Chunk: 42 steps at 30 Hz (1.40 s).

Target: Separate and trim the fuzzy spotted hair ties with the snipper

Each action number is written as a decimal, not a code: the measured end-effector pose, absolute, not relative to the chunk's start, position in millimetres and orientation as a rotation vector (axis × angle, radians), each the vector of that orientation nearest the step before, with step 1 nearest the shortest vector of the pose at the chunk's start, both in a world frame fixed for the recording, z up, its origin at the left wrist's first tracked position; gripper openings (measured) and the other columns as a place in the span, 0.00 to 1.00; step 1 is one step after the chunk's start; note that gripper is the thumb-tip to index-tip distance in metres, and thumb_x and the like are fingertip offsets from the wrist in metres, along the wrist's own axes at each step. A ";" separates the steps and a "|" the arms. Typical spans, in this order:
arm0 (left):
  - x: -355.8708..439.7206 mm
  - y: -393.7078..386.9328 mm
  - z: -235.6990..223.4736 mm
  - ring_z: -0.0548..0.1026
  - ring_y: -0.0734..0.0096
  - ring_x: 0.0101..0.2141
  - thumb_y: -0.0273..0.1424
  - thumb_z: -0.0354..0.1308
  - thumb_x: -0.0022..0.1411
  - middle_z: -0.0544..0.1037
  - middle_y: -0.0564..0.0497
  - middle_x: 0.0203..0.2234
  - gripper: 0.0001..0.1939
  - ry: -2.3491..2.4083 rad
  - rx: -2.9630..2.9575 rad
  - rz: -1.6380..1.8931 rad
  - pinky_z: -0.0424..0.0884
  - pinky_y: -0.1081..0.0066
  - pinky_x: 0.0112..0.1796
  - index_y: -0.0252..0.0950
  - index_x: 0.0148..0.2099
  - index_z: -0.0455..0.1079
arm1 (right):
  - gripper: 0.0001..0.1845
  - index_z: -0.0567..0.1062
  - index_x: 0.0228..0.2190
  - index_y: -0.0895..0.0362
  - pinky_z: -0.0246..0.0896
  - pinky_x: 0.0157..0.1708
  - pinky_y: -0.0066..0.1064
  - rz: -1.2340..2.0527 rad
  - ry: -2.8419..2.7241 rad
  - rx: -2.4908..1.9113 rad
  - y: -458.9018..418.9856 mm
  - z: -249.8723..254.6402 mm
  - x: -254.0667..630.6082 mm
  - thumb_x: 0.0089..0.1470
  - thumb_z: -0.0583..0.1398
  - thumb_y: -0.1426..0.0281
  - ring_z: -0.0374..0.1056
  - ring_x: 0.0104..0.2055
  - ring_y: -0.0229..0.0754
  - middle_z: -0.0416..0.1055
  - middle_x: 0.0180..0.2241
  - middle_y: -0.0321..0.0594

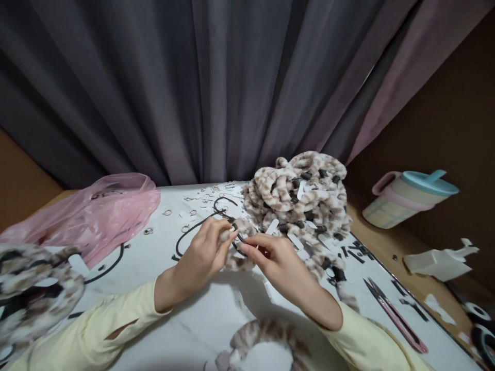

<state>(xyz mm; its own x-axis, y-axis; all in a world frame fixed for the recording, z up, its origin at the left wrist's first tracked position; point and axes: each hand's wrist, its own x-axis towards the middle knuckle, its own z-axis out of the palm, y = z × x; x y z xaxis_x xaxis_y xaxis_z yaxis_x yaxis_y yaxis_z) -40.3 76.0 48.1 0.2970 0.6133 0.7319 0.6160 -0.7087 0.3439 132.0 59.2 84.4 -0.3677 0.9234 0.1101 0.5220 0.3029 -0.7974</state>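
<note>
Attaching cord seems in hand: the left hand's [208,248] grip pinches the mottled plush band [236,264], at the plush pile's [296,193] 8 o'clock; the right hand's [284,264], black cord [240,239]. Next calls for steady tension.

Dark hanging curtain [216,93], blue-lidded cup [390,207], white bottle [435,265] near it

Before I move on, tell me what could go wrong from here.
The fingers of the left hand and right hand partly hide the dark strip between them, so a slip could go unnoticed.

The pink snips lie near the right sleeve, which might catch them.

The small rings are scattered loose on the table and could be swept aside by a passing sleeve.
</note>
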 end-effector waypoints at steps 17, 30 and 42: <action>-40.9 68.5 54.6 0.63 0.66 0.32 0.17 0.45 0.60 0.68 0.47 0.27 0.14 -0.559 -2.870 -1.083 0.68 0.68 0.34 0.30 0.48 0.60 | 0.14 0.70 0.25 0.59 0.44 0.26 0.30 0.121 -2.371 -0.966 54.5 101.5 157.3 0.51 0.48 0.83 0.53 0.27 0.40 0.62 0.23 0.39; -40.7 66.0 55.7 0.66 0.69 0.30 0.21 0.39 0.65 0.69 0.48 0.26 0.13 -0.436 -2.899 -1.099 0.67 0.70 0.33 0.32 0.48 0.61 | 0.13 0.71 0.27 0.58 0.52 0.28 0.26 0.531 -2.432 -0.905 69.6 101.4 157.3 0.57 0.50 0.81 0.61 0.28 0.36 0.66 0.27 0.37; -40.2 65.4 56.8 0.65 0.66 0.30 0.23 0.42 0.66 0.75 0.43 0.29 0.12 -0.390 -2.648 -1.217 0.65 0.67 0.31 0.28 0.49 0.62 | 0.16 0.62 0.47 0.55 0.62 0.40 0.32 0.635 -2.249 -1.006 54.0 115.4 170.1 0.56 0.56 0.75 0.66 0.44 0.42 0.66 0.45 0.45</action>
<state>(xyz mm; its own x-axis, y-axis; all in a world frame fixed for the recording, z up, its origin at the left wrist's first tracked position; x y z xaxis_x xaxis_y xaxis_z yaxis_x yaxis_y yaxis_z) -40.2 65.4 56.8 0.6262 0.1541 0.7643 0.3195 -0.9449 -0.0712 170.1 54.0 115.4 -0.5415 0.7787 0.3168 0.4982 0.6008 -0.6251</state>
